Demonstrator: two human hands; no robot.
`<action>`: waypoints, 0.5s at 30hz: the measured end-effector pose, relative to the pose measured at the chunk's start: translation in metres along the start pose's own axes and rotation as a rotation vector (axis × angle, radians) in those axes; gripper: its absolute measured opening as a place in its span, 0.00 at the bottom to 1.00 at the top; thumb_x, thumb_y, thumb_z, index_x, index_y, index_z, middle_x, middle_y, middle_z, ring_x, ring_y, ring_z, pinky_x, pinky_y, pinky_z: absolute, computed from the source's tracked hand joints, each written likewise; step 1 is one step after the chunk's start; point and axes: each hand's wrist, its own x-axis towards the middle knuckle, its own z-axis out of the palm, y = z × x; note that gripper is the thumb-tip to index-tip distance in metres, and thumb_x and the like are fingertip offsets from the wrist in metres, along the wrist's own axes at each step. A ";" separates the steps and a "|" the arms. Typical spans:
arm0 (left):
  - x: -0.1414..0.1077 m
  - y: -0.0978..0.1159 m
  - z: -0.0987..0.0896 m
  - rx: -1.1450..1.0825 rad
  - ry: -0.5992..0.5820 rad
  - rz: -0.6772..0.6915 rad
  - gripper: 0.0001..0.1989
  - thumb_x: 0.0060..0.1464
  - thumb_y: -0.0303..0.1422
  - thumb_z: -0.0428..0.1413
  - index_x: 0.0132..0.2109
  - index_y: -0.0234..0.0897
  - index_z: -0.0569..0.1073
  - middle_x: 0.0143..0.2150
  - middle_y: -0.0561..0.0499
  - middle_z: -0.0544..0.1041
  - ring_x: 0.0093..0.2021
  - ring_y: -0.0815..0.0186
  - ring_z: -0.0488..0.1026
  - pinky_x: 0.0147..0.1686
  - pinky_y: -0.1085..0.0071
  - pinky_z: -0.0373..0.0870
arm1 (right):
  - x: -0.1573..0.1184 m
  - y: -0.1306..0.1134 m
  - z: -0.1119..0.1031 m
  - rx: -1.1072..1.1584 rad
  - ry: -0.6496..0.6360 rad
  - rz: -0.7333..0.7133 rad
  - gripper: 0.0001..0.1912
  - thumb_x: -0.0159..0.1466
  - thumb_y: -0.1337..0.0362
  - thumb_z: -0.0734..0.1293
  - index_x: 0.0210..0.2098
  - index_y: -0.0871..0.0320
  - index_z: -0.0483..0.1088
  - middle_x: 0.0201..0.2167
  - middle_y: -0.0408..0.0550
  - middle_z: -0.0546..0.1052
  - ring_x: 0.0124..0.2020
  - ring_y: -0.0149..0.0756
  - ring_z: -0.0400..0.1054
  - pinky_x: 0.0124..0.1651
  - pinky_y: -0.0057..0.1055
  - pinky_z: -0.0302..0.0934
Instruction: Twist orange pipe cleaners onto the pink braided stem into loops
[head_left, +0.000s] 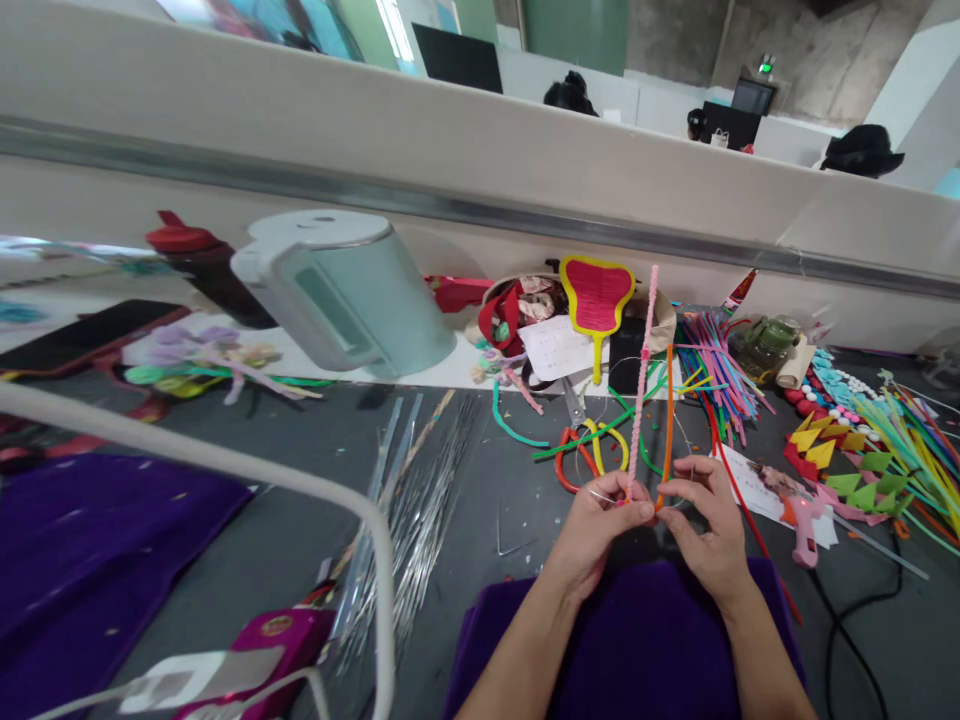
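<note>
Left hand, pinching pink twisted stem; right hand, pinching orange stem, right of pink stem; scissors left.

Open tabletop between wires and left hand; scissors, kettle beyond.

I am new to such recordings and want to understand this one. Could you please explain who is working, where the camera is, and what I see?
There is no machine: a person works with two bare hands. The only picture comes from a camera on the head, looking forward and down. The left hand holds an upright pink stem; the right hand's fingertips are at the lower end of an orange stem. On the dark table lie thin metallic rods, scissors, coloured stems and a pink glue gun. A pale kettle stands behind.
</note>
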 end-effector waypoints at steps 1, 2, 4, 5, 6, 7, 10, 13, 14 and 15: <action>0.000 0.000 0.000 -0.005 -0.013 -0.003 0.10 0.37 0.27 0.66 0.24 0.33 0.71 0.22 0.56 0.72 0.25 0.72 0.67 0.30 0.75 0.63 | 0.000 0.000 -0.001 -0.022 0.009 -0.011 0.09 0.60 0.67 0.66 0.40 0.51 0.72 0.46 0.50 0.65 0.48 0.41 0.64 0.49 0.39 0.62; -0.001 0.000 0.000 -0.009 -0.020 -0.002 0.10 0.37 0.26 0.66 0.24 0.33 0.71 0.22 0.56 0.72 0.24 0.72 0.67 0.30 0.75 0.63 | 0.000 -0.001 -0.001 -0.042 0.018 -0.018 0.08 0.60 0.67 0.66 0.40 0.51 0.72 0.46 0.50 0.65 0.49 0.42 0.63 0.49 0.40 0.61; -0.002 0.001 0.002 -0.013 -0.015 0.010 0.11 0.37 0.26 0.67 0.24 0.33 0.71 0.22 0.56 0.72 0.24 0.72 0.67 0.30 0.75 0.63 | -0.001 -0.002 -0.001 -0.077 0.037 -0.034 0.07 0.61 0.66 0.66 0.39 0.52 0.73 0.48 0.51 0.65 0.50 0.43 0.62 0.50 0.42 0.60; -0.002 0.002 0.003 -0.014 -0.007 0.021 0.11 0.36 0.26 0.67 0.23 0.33 0.70 0.22 0.56 0.72 0.24 0.73 0.67 0.29 0.76 0.63 | -0.001 -0.002 -0.001 -0.092 0.044 -0.041 0.06 0.61 0.66 0.66 0.38 0.52 0.73 0.48 0.51 0.64 0.51 0.44 0.62 0.51 0.42 0.60; -0.003 0.002 0.004 -0.014 0.001 0.034 0.11 0.36 0.26 0.67 0.23 0.33 0.70 0.22 0.56 0.72 0.25 0.73 0.67 0.29 0.76 0.63 | -0.001 -0.003 -0.001 -0.105 0.051 -0.048 0.05 0.61 0.66 0.66 0.37 0.52 0.73 0.49 0.51 0.65 0.51 0.44 0.62 0.51 0.43 0.59; -0.003 0.003 0.004 -0.013 0.008 0.047 0.11 0.36 0.26 0.67 0.23 0.33 0.70 0.22 0.56 0.72 0.25 0.73 0.67 0.29 0.76 0.63 | -0.001 -0.003 -0.001 -0.112 0.059 -0.053 0.05 0.61 0.66 0.66 0.37 0.52 0.73 0.49 0.51 0.65 0.51 0.45 0.62 0.51 0.43 0.59; -0.005 0.004 0.006 0.005 0.021 0.076 0.11 0.36 0.26 0.67 0.23 0.33 0.70 0.23 0.56 0.73 0.25 0.73 0.67 0.29 0.76 0.63 | -0.002 -0.004 0.000 -0.112 0.067 -0.058 0.04 0.61 0.67 0.65 0.35 0.53 0.72 0.48 0.52 0.66 0.51 0.45 0.62 0.51 0.44 0.59; -0.006 0.004 0.007 0.035 0.038 0.108 0.11 0.36 0.27 0.67 0.23 0.33 0.71 0.24 0.55 0.73 0.26 0.73 0.67 0.29 0.77 0.63 | -0.003 -0.006 0.001 -0.092 0.070 -0.059 0.05 0.61 0.68 0.65 0.35 0.53 0.72 0.48 0.52 0.66 0.50 0.44 0.63 0.50 0.44 0.60; -0.006 0.004 0.007 0.044 0.044 0.120 0.11 0.36 0.27 0.67 0.23 0.33 0.71 0.24 0.55 0.73 0.26 0.73 0.67 0.29 0.77 0.63 | -0.003 -0.006 0.001 -0.087 0.074 -0.057 0.05 0.61 0.68 0.65 0.35 0.54 0.72 0.47 0.51 0.67 0.50 0.43 0.63 0.50 0.43 0.60; -0.007 0.005 0.008 0.052 0.051 0.133 0.11 0.36 0.27 0.67 0.23 0.33 0.71 0.24 0.55 0.73 0.26 0.73 0.67 0.29 0.77 0.63 | -0.003 -0.007 0.001 -0.084 0.076 -0.055 0.05 0.61 0.69 0.65 0.35 0.54 0.71 0.47 0.51 0.67 0.49 0.43 0.63 0.49 0.43 0.60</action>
